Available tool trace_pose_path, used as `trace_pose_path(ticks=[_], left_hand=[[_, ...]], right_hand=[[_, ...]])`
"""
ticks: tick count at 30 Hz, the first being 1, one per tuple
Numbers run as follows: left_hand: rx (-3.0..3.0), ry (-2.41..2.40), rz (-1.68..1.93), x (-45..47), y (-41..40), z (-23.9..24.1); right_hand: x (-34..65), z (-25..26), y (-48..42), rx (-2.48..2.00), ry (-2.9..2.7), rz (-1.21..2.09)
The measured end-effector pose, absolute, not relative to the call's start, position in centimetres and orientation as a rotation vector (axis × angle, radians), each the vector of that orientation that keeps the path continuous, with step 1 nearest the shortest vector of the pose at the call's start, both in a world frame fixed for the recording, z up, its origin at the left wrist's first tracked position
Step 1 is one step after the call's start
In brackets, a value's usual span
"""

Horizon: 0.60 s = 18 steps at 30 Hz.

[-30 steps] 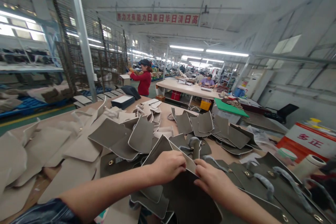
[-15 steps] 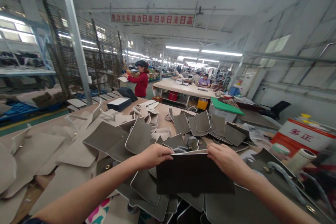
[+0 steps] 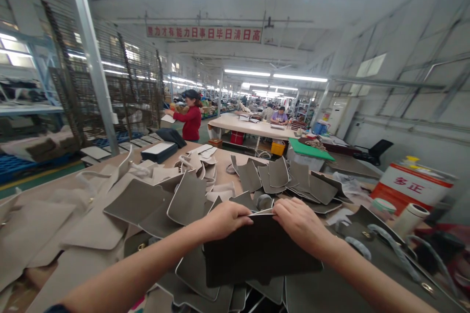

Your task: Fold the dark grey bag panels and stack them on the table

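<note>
left hand point(image 3: 226, 218) and right hand point(image 3: 299, 221), closed, pinching dark panel point(image 3: 253, 257) by top edge; beige pieces point(image 3: 94, 229) left of panel.

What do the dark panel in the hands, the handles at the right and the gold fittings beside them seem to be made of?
Dark panel: perhaps leather or imitation leather, smooth and matte, judging by its even, dull face.
Handles: wrinkled, greyish, slightly shiny, so seemingly wrapped in plastic film; the core is hidden.
Gold fittings: probably polished metal, by their glint; coated plastic is possible.

Two hands point(image 3: 224, 218); one held panel point(image 3: 257, 257)
</note>
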<state>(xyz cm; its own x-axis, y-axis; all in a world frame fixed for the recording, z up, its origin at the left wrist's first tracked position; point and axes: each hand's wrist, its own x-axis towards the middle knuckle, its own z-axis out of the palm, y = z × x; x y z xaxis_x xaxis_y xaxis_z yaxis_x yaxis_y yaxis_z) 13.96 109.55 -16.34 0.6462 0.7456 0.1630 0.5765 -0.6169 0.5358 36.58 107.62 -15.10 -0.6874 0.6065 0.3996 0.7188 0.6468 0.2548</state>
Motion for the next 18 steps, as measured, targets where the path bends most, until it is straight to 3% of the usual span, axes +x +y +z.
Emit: trace_pose_path(ticks=[5, 18], left_hand=[[2.400, 1.088, 0.522, 13.9, 109.7, -16.4], [2.572, 1.178, 0.478, 14.5, 109.1, -16.4]], right_hand=[[36.8, -14.8, 107.9, -1.117, -2.535, -0.358], [34.9, -15.2, 108.5, -1.043, -2.620, -0.411]])
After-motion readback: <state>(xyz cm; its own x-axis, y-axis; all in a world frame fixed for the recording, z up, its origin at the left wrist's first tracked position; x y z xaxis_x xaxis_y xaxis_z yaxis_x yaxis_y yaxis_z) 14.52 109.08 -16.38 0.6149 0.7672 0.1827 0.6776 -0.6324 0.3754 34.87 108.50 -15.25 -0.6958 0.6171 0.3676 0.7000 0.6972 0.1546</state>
